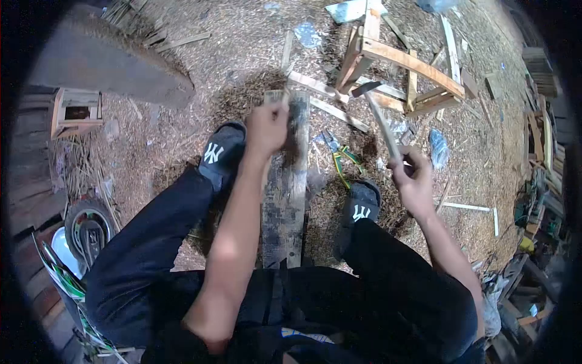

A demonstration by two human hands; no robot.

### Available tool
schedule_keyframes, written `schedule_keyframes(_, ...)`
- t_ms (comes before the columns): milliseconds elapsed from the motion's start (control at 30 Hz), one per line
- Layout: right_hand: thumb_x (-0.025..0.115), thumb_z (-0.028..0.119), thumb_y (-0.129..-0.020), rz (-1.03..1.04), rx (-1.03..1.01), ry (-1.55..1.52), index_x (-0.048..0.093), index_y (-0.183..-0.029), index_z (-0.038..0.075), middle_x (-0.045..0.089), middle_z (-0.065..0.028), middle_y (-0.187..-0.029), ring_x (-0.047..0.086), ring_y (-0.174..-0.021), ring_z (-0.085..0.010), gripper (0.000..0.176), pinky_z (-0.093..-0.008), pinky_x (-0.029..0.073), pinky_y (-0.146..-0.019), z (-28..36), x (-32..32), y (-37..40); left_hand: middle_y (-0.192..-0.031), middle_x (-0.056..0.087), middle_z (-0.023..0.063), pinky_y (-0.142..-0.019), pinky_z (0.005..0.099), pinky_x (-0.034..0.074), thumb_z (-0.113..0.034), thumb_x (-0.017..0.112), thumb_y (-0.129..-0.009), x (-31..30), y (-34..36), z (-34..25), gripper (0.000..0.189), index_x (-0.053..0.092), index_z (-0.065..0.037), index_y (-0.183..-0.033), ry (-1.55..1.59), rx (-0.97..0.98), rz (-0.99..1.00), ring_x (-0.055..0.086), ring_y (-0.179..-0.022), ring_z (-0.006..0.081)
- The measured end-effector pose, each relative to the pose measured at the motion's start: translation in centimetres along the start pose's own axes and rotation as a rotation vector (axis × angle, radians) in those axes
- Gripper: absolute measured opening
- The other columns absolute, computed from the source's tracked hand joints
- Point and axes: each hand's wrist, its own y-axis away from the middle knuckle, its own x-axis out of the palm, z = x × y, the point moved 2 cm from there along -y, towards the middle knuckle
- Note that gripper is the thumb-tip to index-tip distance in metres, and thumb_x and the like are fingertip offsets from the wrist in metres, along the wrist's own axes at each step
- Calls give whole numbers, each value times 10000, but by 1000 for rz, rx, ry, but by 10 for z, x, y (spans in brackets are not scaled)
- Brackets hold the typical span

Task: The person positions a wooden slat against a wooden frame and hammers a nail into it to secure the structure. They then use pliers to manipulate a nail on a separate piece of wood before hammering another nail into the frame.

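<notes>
I sit astride a long weathered plank (291,194) that runs away from me between my feet. My left hand (267,124) is closed on a small piece of wood (274,96) held upright against the plank's far end. My right hand (412,176) grips the handle of a hatchet-like tool (381,118), its dark head (366,88) raised up and to the right of the plank. My black slippers (221,151) rest on the ground on both sides of the plank.
Wood chips and sawdust cover the ground. A curved wooden frame (400,67) with loose slats lies ahead on the right. Green-handled pliers (342,161) lie beside the plank. A small wooden box (76,112) stands at the left, a tyre (88,224) near my left knee.
</notes>
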Motion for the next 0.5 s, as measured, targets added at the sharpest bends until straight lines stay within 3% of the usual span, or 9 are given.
schedule_keyframes(67,549,-54,-949,118,-49,-104,559,-1304,1,626,-49,-945,560,-668,-86,359,-251,443,-549,-4,21,2,-906,674,237,-750,482,520,-210,612,-940,15,17,5,242,734,-6,-987,-89,148,-121,656,-836,427)
schedule_keyframes(100,544,-18,-964,141,-116,-82,540,-1339,5,630,-67,-982,574,-698,-98,375,-253,456,-574,-15,33,-3,-906,674,237,-750,482,520,-210,612,-940,20,20,11,242,734,-6,-987,-89,139,-122,656,-836,427)
schedule_keyframes(167,544,28,-976,155,-15,-85,517,-1385,11,645,-102,-976,577,-721,-107,410,-256,469,-606,-5,54,-1,-927,651,239,-782,505,514,-176,613,-924,24,24,12,220,731,5,-964,-186,205,-52,647,-886,428)
schedule_keyframes(200,545,60,-984,176,-25,131,510,-1412,28,678,-168,-1006,638,-806,-164,431,-317,520,-689,-8,55,-8,-981,661,234,-839,468,515,-141,616,-904,24,26,14,256,706,38,-1065,-224,179,-15,642,-928,433)
schedule_keyframes(233,559,67,-977,111,-286,308,522,-1407,25,696,-239,-1048,695,-915,-287,434,-414,549,-817,-9,59,-16,-981,661,234,-839,468,515,-141,616,-904,27,34,19,256,706,38,-1065,-232,166,-4,642,-928,433)
schedule_keyframes(300,561,76,-975,111,-384,315,521,-1409,14,679,-288,-1154,674,-1081,-408,440,-464,513,-956,-18,64,-21,-1034,648,260,-850,478,514,-91,611,-869,31,36,21,216,707,53,-999,-269,110,-88,636,-954,446)
schedule_keyframes(333,561,76,-975,105,-372,309,521,-1409,14,679,-288,-1154,674,-1081,-408,440,-464,513,-956,-20,66,-23,-1034,648,260,-850,478,514,-91,611,-869,33,36,21,216,707,53,-999,-274,113,-75,636,-954,446)
schedule_keyframes(400,567,94,-975,100,-542,359,508,-1419,5,644,-305,-1225,635,-1145,-442,456,-456,497,-993,-20,73,-24,-1078,630,283,-871,495,507,-61,605,-842,34,38,21,195,710,57,-956,-248,143,-117,626,-976,463)
schedule_keyframes(500,572,110,-980,125,-406,356,527,-1420,28,656,-282,-1224,661,-1106,-411,450,-434,504,-960,-31,85,-25,-1108,601,256,-853,506,530,-36,592,-849,32,36,20,174,694,99,-886,-300,148,-100,646,-929,440)
